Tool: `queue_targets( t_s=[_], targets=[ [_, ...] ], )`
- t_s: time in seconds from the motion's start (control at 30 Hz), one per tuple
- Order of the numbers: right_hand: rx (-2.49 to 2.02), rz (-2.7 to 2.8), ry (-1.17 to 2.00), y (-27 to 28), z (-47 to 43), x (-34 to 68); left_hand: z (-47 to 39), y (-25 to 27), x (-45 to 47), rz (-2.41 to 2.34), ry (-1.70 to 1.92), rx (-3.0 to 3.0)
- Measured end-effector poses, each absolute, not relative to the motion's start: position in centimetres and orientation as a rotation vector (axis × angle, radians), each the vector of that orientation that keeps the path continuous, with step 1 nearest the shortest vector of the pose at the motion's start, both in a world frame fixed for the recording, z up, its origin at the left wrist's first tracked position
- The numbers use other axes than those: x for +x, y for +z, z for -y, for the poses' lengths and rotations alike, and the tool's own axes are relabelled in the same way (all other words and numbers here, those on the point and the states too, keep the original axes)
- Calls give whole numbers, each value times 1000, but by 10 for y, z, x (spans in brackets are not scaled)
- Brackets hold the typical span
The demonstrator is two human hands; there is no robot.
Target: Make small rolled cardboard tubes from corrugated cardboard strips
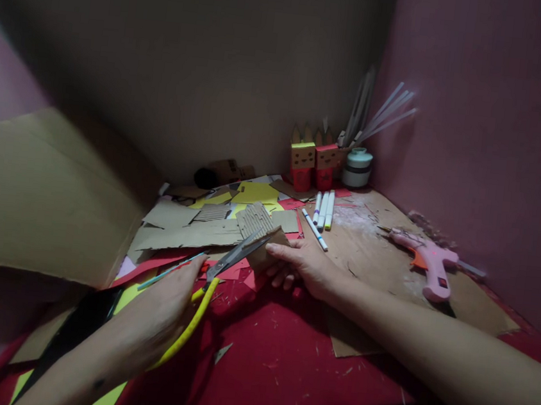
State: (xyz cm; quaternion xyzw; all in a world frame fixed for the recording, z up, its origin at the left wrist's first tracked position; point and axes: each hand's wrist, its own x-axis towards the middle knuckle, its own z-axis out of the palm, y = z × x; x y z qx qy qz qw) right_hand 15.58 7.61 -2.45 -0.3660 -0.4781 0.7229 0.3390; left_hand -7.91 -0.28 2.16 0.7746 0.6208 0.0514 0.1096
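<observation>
Scissors with yellow handles and grey metal blades (216, 273) are held above the near-centre of a red surface (277, 364). The left hand (170, 305) is closed about the handles. Long axis runs diagonally, handles near left, blade tips pointing far right. Blades meet a small, flat, plain brown cardboard piece (261, 257), pinched at its right side between the right hand's (307, 264) thumb and fingers. Cardboard's far edge slants toward far right; its long axis, partly covered, cannot be determined.
</observation>
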Motion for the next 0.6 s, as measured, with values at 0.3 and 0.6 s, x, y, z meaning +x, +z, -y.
queue_targets(
  t_s=[0.3,0.6],
  targets=[
    [-992,1266,1877,-23,-75,156,6,31,-74,-1824,25,2355],
    [-981,1252,1885,-27,-76,156,3,27,-72,-1781,55,2323]
  ],
)
